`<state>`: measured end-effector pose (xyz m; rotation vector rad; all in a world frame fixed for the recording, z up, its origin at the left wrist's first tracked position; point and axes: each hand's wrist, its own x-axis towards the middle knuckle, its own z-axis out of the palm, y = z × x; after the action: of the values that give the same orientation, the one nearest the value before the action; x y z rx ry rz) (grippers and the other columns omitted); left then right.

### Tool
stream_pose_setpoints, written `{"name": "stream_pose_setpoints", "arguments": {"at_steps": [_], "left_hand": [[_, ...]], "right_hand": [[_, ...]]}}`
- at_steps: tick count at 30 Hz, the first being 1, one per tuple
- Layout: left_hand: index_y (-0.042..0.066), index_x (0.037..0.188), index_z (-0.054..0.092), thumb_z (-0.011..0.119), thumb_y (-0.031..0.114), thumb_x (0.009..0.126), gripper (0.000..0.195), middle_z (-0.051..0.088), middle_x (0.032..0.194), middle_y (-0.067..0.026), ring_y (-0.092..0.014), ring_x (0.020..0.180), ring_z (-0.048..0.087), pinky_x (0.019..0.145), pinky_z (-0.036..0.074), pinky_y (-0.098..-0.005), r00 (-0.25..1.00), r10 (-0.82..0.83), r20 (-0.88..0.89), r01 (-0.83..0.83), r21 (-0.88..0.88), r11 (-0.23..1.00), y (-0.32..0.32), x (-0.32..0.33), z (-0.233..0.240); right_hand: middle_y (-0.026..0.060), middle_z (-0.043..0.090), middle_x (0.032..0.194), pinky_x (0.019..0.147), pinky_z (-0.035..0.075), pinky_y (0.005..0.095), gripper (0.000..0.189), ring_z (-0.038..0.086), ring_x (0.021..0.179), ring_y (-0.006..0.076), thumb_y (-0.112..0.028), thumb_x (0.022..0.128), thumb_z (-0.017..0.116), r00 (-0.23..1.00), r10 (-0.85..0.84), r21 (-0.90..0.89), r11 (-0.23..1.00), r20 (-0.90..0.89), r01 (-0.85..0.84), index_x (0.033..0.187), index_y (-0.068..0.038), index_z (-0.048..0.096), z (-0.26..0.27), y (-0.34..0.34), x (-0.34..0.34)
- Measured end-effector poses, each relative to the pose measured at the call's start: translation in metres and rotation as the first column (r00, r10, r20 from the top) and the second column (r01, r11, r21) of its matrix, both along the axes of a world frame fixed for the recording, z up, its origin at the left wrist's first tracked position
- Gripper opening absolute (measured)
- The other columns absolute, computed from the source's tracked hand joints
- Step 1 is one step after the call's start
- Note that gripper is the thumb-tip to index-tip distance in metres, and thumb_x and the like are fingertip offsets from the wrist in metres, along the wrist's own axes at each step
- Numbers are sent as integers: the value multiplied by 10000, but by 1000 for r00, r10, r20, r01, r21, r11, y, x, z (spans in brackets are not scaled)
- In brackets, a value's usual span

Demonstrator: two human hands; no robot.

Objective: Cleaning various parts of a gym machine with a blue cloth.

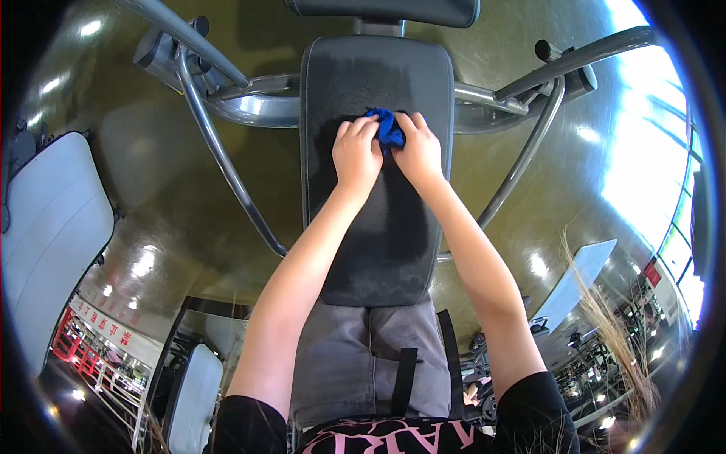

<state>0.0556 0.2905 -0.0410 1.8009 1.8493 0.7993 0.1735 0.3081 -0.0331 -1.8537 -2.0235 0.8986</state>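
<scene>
Both hands grip a crumpled blue cloth [389, 131] over the black padded backrest [363, 244] of a gym machine. My left hand [358, 152] holds the cloth's left side, its fingers bent around the edge. On the other side, my right hand [418, 146] has its fingers curled on the cloth too. The cloth bunches up between the hands, near the middle of the pad. Darker, wet-looking patches spread over the pad's upper part and down its centre. Parts of the fingers are hidden by the cloth and the hands themselves.
A second pad [391, 10] is at the top edge. Grey metal bars stand on both sides, a left tube [221, 153] and a right tube [527, 153]. A large pale panel [57, 221] is at the far left. Shiny floor [153, 187] surrounds the machine.
</scene>
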Motion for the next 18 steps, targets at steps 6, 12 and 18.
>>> {"name": "stream_pose_setpoints", "arguments": {"at_steps": [6,12,18], "left_hand": [[9,827,590,569,-58,587,250,615,946,-69,-263,790,550,728,450,-338,999,-30,45,33,-81,996,-40,13,16],[21,804,603,565,-66,590,235,618,955,-41,-238,775,550,707,459,-324,995,-21,99,36,-147,989,-76,29,30],[16,785,604,559,-69,597,211,623,954,-31,-225,748,547,686,459,-310,998,2,67,4,-94,996,-74,32,25]], "right_hand": [[104,498,868,699,458,391,491,547,802,323,-29,568,652,1000,19,-90,996,-3,-19,1032,-126,524,18,-40,20],[99,494,861,689,458,386,490,548,796,314,-17,560,647,1000,0,-156,988,-2,0,1020,-129,523,32,-76,35],[96,484,833,674,457,382,453,542,773,302,31,576,600,1000,-21,-138,990,20,23,993,-130,532,29,-73,30]]}}
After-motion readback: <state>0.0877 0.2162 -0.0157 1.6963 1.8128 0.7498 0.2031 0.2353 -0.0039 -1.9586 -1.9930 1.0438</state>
